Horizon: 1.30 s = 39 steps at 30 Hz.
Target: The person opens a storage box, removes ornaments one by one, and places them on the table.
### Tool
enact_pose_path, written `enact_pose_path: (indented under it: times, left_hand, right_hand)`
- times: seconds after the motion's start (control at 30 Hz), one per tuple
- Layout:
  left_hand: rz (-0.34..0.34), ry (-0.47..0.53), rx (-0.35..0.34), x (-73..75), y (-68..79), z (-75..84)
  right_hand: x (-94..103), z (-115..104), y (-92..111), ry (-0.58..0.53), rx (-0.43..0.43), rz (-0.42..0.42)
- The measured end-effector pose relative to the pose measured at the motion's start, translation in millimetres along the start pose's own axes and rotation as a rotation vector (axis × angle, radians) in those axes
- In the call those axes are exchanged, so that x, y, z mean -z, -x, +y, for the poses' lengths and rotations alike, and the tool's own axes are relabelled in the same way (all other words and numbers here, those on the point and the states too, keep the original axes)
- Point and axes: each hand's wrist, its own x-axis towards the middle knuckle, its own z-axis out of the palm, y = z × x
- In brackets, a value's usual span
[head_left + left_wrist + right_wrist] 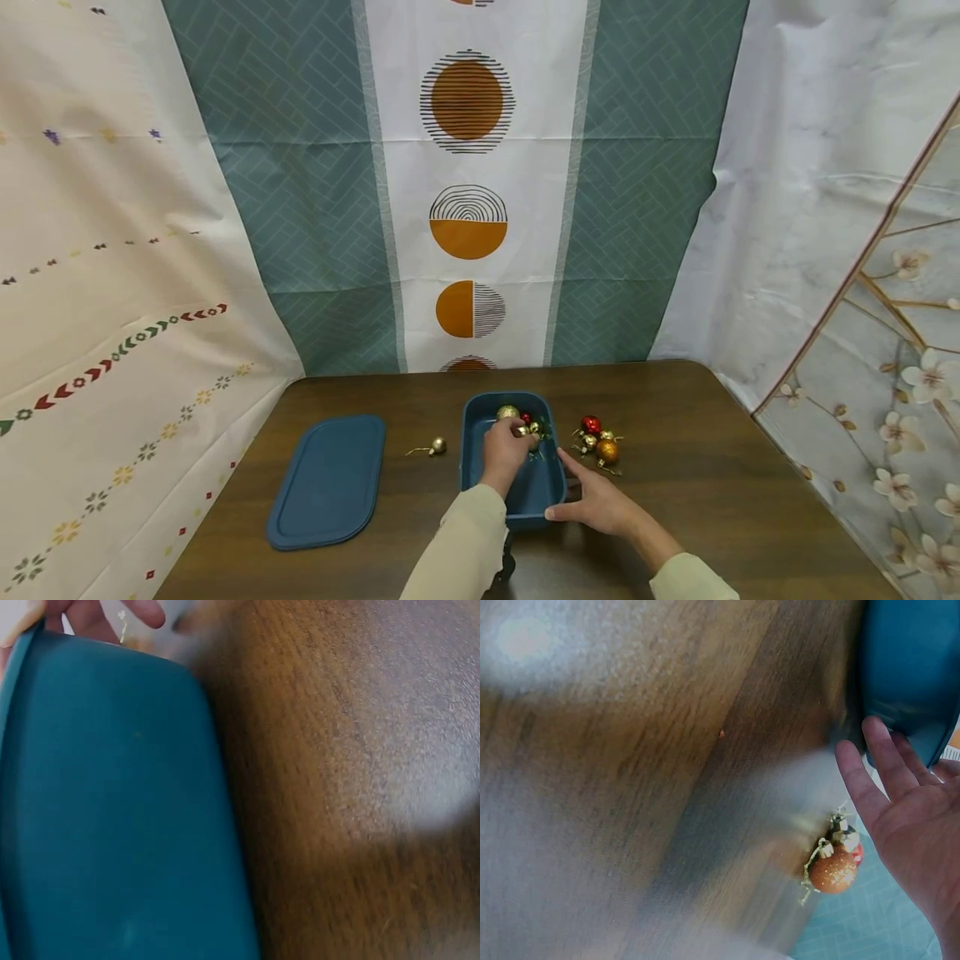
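A blue rectangular box (531, 496) stands on the table, holding small Christmas baubles toward its far end. My left hand (504, 454) reaches down inside, its thumb and fingers pinching a small gold bauble (522, 432). Beside it lie a glittery gold bauble (507, 412) and a small red one (526, 418). My right hand (598, 500) rests at the box's right near corner, with thumb and straight fingers spread against the wall. In the right wrist view those fingers (891, 757) touch the outer side. The left wrist view is mostly filled by the box's outer wall (120, 795).
Right of the box lies a cluster of baubles, including a red one (591, 425) and an orange one (607, 451). A single gold bauble (438, 446) with a string lies left of the box. Farther left, a blue lid (327, 483) lies flat on the wooden table (720, 467).
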Motion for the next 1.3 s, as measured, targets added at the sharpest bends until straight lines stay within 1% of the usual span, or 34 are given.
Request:
enact_pose_path:
  times: [0.3,0.57,0.7,0.97,1.3]
  left_hand:
    - [0.028,-0.052,0.0,-6.7,-0.7,-5.1]
    - [0.043,-0.106,0.001,-15.3,-1.0,-10.2]
    - [0.043,-0.112,0.0,-18.6,-2.9,-11.9]
    - [0.054,-0.143,-0.013,-22.7,-5.1,-15.3]
    - [0.027,-0.211,-0.036,-22.6,-4.9,-12.2]
  right_hand:
    - [-0.5,0,0,0.003,-0.003,-0.007]
    - [-0.8,2,-1,-0.022,0.001,-0.015]
    - [-0.5,2,-1,-0.031,0.009,-0.019]
    - [-1.3,2,-1,-0.027,-0.003,-0.018]
    - [-0.5,1,0,-0.049,0.016,-0.023]
